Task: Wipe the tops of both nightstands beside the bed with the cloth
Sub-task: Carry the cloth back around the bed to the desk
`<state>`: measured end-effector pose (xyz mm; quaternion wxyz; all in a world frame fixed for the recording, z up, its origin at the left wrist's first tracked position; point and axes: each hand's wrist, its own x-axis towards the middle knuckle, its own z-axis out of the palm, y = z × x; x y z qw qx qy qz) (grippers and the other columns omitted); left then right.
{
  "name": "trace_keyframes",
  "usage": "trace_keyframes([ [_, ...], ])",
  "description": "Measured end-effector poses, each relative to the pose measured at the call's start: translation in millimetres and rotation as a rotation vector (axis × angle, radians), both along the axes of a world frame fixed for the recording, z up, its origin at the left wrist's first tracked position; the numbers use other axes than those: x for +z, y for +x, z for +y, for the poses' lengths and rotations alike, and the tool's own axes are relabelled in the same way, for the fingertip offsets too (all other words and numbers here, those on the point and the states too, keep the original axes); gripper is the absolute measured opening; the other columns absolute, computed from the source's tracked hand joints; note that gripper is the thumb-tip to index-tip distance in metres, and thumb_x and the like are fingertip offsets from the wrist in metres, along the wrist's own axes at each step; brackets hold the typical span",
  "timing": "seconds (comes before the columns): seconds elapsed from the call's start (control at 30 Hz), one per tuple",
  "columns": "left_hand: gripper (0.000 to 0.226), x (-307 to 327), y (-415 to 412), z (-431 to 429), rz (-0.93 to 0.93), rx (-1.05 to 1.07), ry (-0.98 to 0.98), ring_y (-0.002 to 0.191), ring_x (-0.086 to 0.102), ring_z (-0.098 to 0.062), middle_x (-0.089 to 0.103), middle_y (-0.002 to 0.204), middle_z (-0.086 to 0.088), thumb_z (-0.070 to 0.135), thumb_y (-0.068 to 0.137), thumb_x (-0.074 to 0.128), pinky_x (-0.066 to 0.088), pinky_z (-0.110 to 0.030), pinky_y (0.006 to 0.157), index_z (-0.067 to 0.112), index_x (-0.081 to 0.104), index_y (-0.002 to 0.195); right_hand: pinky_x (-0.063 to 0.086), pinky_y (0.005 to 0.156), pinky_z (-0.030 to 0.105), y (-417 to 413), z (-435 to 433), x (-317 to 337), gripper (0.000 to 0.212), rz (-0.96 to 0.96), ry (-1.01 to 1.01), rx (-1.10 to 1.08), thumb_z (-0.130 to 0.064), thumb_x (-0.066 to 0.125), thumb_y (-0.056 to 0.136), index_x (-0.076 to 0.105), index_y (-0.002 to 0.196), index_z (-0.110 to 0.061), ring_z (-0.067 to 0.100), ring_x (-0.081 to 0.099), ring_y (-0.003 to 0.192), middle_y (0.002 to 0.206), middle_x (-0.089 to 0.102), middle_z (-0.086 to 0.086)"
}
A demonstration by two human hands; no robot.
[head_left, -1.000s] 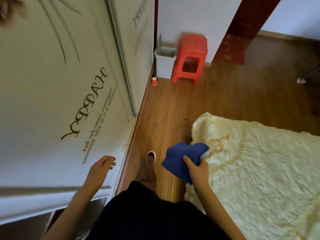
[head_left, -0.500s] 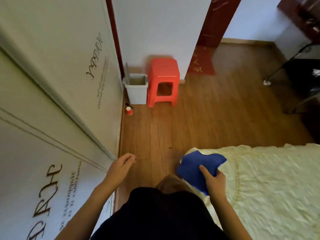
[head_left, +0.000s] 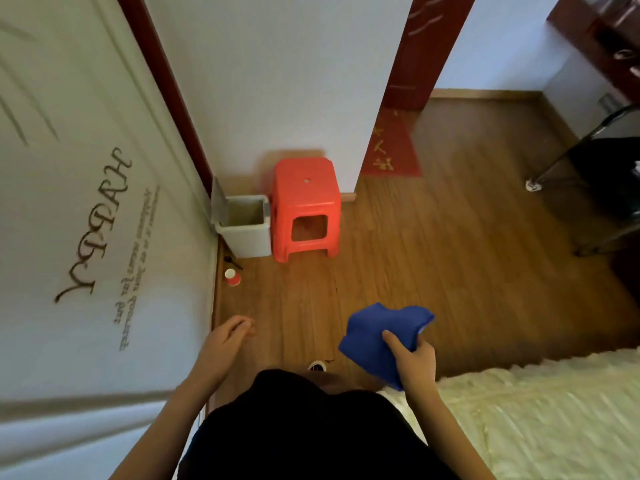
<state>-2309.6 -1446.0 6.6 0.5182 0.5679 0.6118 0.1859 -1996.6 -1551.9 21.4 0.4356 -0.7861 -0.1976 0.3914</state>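
My right hand (head_left: 414, 363) grips a crumpled blue cloth (head_left: 375, 336) over the wooden floor, just off the corner of the bed (head_left: 540, 417) with its pale yellow cover. My left hand (head_left: 227, 342) hangs free near the white wardrobe door, fingers loosely curled and holding nothing. No nightstand is in view. My dark trousers and one shoe show at the bottom centre.
A white wardrobe (head_left: 86, 237) lettered "HAPPY" runs along the left. Ahead stand a white bin (head_left: 247, 225) and a red plastic stool (head_left: 304, 209) against the wall. A small red cup (head_left: 232, 277) sits on the floor. A doorway with a red mat (head_left: 393, 150) opens at right; a metal-legged chair (head_left: 585, 188) stands far right.
I have walked forward past the foot of the bed. The bed has slid to the lower right of view, the stool and bin are closer, and the cloth stays in my right hand.
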Motion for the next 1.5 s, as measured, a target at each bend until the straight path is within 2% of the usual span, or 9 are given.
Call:
trace_keyframes([
  [0.13,0.019,8,26,73,0.007,0.019,0.042,0.094,0.064,-0.005,0.07,0.096,0.009,0.023,0.099,0.048,0.047,-0.021,0.078,0.029,0.066,0.095,0.047,0.054,0.02,30,74,11,0.016,-0.001,0.023,0.01,-0.021,0.071,0.085,0.063,0.093,-0.009,0.016,0.067,0.071,0.079,0.069,0.0],
  [0.3,0.021,-8,62,164,0.035,-0.006,0.008,0.092,0.067,-0.019,0.072,0.096,0.001,0.022,0.099,0.048,0.051,-0.039,0.087,0.029,0.066,0.092,0.047,0.057,0.024,68,157,2,0.018,0.025,0.021,-0.051,-0.022,0.072,0.085,0.063,0.095,-0.01,0.018,0.068,0.075,0.083,0.07,0.003],
  [0.43,0.018,-25,107,254,0.046,-0.094,-0.019,0.098,0.065,-0.029,0.071,0.102,-0.009,0.02,0.098,0.051,0.046,-0.05,0.095,0.024,0.068,0.095,0.047,0.056,0.021,100,218,-12,0.015,0.028,0.012,-0.176,-0.023,0.074,0.083,0.062,0.09,-0.017,0.008,0.067,0.074,0.082,0.07,-0.004],
  [0.6,0.021,-8,195,377,0.003,-0.309,-0.057,0.095,0.065,-0.023,0.07,0.098,-0.004,0.022,0.099,0.047,0.049,-0.04,0.088,0.026,0.066,0.092,0.048,0.06,0.024,148,277,-5,0.016,0.0,0.001,-0.379,-0.023,0.074,0.082,0.061,0.09,-0.024,0.009,0.066,0.077,0.085,0.069,-0.007],
  [0.8,0.021,17,311,476,-0.021,-0.621,0.019,0.088,0.065,-0.002,0.071,0.092,0.01,0.021,0.098,0.049,0.046,-0.022,0.078,0.03,0.066,0.089,0.048,0.061,0.029,201,305,7,0.024,-0.021,-0.025,-0.673,-0.024,0.075,0.082,0.06,0.098,-0.018,0.012,0.065,0.077,0.085,0.067,-0.007],
  [0.93,0.02,11,389,519,-0.034,-0.761,0.036,0.086,0.067,-0.003,0.073,0.087,0.01,0.023,0.097,0.051,0.049,-0.029,0.081,0.03,0.068,0.089,0.047,0.059,0.028,237,311,8,0.019,-0.022,-0.044,-0.855,-0.023,0.075,0.081,0.059,0.091,-0.019,0.012,0.064,0.075,0.084,0.067,-0.004],
  [1.07,0.025,-3,470,547,-0.029,-0.833,-0.021,0.085,0.068,-0.01,0.073,0.085,0.006,0.019,0.098,0.049,0.054,-0.042,0.083,0.032,0.068,0.089,0.05,0.066,0.032,283,320,-3,0.024,0.019,-0.075,-0.966,-0.022,0.074,0.082,0.06,0.099,-0.012,0.018,0.066,0.079,0.088,0.067,0.001],
  [1.27,0.022,-19,596,591,0.038,-0.839,-0.068,0.09,0.069,-0.01,0.074,0.084,0.01,0.02,0.097,0.052,0.052,-0.031,0.084,0.031,0.067,0.086,0.05,0.064,0.034,402,369,-21,0.025,0.067,-0.061,-1.013,-0.023,0.074,0.082,0.061,0.099,-0.01,0.021,0.066,0.079,0.089,0.068,0.004],
  [1.5,0.021,-3,702,651,0.172,-0.837,0.008,0.107,0.063,-0.028,0.069,0.113,-0.011,0.012,0.095,0.054,0.046,-0.045,0.098,0.01,0.067,0.112,0.051,0.059,0.031,560,461,9,0.015,0.061,-0.001,-0.841,-0.024,0.075,0.082,0.059,0.083,-0.024,0.016,0.068,0.075,0.085,0.069,-0.003],
])
